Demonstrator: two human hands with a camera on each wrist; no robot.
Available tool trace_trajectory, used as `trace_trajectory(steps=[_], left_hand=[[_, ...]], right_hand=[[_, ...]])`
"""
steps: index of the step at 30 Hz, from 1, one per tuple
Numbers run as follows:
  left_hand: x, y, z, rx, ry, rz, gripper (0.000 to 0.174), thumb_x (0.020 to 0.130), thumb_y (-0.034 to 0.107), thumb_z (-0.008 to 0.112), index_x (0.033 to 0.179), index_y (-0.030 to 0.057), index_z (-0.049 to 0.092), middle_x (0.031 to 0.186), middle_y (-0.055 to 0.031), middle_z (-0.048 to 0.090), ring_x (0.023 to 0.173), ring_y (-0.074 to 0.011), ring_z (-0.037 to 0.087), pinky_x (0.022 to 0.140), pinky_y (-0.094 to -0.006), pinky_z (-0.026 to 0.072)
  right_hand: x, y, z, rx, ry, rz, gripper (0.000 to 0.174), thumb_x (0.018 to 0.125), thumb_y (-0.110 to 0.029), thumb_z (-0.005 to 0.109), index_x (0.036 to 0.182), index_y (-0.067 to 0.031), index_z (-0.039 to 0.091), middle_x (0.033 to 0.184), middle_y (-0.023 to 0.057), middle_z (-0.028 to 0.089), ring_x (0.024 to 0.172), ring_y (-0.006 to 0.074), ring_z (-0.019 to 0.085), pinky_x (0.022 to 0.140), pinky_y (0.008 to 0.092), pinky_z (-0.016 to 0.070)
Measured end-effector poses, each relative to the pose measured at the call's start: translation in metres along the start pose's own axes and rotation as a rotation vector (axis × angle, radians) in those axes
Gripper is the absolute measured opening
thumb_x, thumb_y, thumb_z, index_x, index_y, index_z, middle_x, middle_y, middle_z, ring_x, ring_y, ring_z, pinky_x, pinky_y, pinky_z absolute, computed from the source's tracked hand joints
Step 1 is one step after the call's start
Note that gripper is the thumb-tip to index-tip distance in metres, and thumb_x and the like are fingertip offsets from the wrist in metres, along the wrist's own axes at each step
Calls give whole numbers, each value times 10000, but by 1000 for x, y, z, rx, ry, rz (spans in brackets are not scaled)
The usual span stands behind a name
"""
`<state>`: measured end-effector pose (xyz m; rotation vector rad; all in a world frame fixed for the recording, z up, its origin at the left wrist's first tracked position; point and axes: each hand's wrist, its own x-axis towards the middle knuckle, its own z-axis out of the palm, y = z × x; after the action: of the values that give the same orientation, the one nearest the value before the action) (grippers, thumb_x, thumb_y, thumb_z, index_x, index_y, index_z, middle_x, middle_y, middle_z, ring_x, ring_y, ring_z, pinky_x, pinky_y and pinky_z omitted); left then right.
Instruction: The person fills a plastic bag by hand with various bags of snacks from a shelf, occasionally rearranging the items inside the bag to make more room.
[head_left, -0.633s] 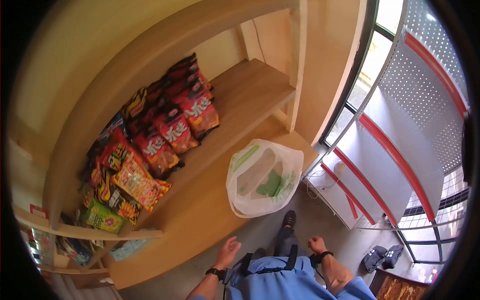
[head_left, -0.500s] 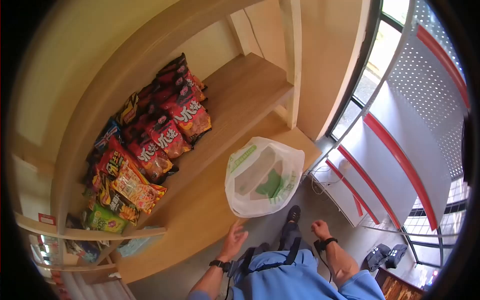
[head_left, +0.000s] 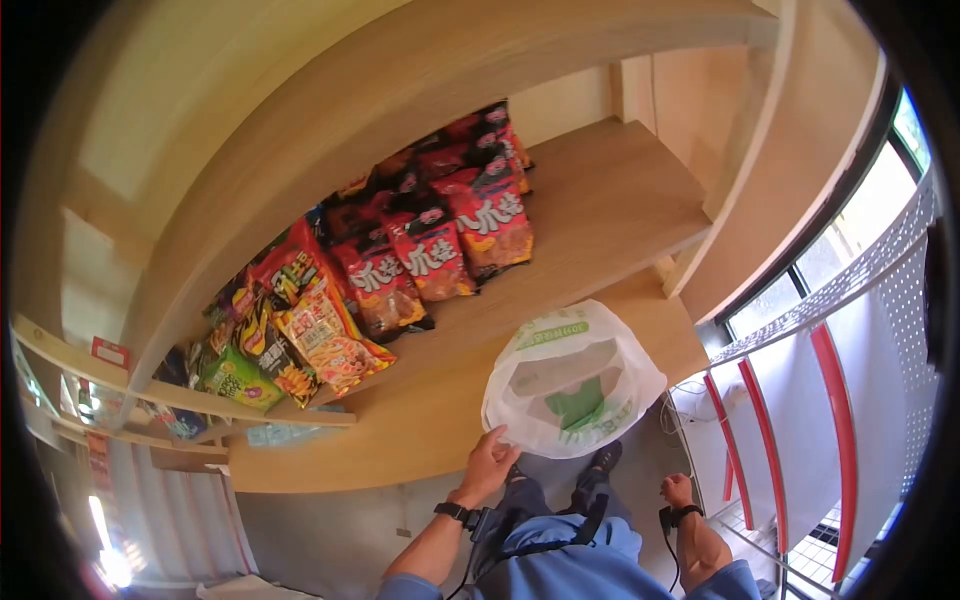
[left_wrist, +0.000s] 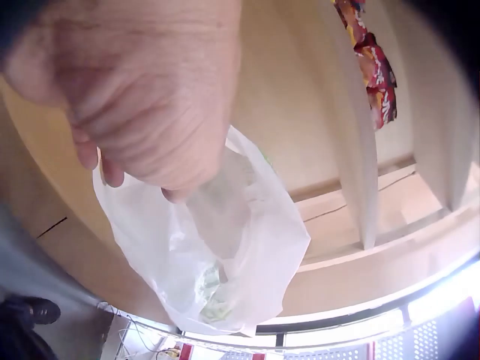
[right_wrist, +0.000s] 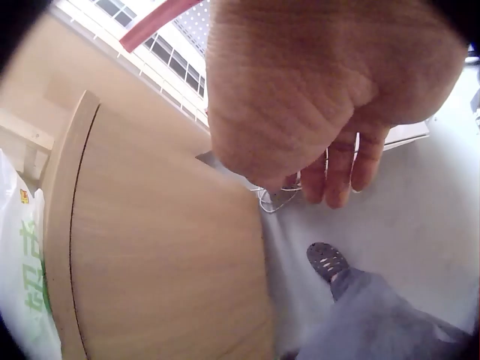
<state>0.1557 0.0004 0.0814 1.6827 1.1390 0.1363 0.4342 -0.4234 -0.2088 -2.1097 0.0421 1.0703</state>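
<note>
A white plastic bag with green print stands with its mouth wide on the lower wooden shelf. My left hand is at the bag's near left rim, its fingertips overlapping the edge. Seen from the left wrist, the fingertips lie right at the rim of the bag, partly hidden by the palm. My right hand hangs beside my body, fingers loosely bent and holding nothing. In the right wrist view, the right hand is over the floor, apart from the shelf and the bag.
Red snack packets stand in rows on the upper shelf, with yellow, black and green packets to their left. A white rack with red strips stands at right. A wooden divider crosses at lower left.
My left hand has moved forward to the bag's near rim. The head view has swung, so the shelves and packets sit further right. My right hand stays low at my side.
</note>
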Motion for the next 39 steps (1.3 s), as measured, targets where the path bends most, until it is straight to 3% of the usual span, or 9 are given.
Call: trace_trajectory(steps=[1,6,10,13,19,28,33,36,39], left_hand=[[-1,-2,-4,-34,18,56,665,994,347,784,1519,23,533,1354,-211,678,1172,-324,724,1002,-413,580],[-2,4,-37,253,163,404,651,964,339,801,1485,37,554,1424,-214,597,1263,-371,623,1082,-463,523],[1,23,-63,231,212,493,596,927,310,828,1410,37,610,1419,-202,589,1301,-397,580,1130,-484,480],[4,50,-87,233,275,705,537,916,276,835,1365,46,652,1401,-182,605,1294,-392,581,1112,-492,479],[29,133,-136,235,320,1173,467,884,197,843,1300,51,686,1398,-207,613,1273,-426,586,1069,-531,492],[91,201,-139,414,669,1216,795,842,296,863,1521,85,508,1609,-253,394,1439,-467,432,1193,-695,316],[99,204,-123,536,730,1149,864,818,348,881,1532,74,477,1598,-279,378,1452,-488,404,1206,-695,298],[96,208,-117,552,798,1058,904,815,360,884,1552,78,443,1600,-281,373,1458,-490,399,1208,-685,298],[99,212,-115,605,863,1013,919,813,366,884,1562,93,425,1608,-281,369,1466,-491,394,1202,-684,307]], right_hand=[[-9,-4,3,78,9,43,178,987,-130,656,1078,22,663,814,103,717,651,219,715,546,339,566],[-7,-21,14,95,10,-73,155,1033,-113,635,1130,7,650,795,67,669,641,187,673,532,319,525],[0,-100,15,185,184,-435,243,1057,-173,666,1216,12,657,871,50,666,755,152,655,631,290,527],[-82,-253,11,275,354,-568,302,1074,-195,663,1294,11,648,997,55,686,867,143,664,704,269,534],[-149,-419,7,233,526,-882,431,1055,-194,700,1421,-5,572,1174,122,684,1016,196,672,855,346,568],[-155,-646,76,77,164,-1283,864,911,-247,884,1594,-20,406,1481,182,554,1277,285,611,1009,416,545],[-120,-733,93,146,-142,-1155,1208,872,-346,930,1680,72,136,1688,305,328,1529,377,422,1203,483,436],[-115,-765,98,333,-372,-1033,1283,871,-325,935,1709,31,30,1721,293,281,1544,360,401,1219,471,420],[-105,-791,101,408,-577,-1056,1238,857,-299,948,1696,15,94,1682,272,348,1522,344,426,1218,460,423]])
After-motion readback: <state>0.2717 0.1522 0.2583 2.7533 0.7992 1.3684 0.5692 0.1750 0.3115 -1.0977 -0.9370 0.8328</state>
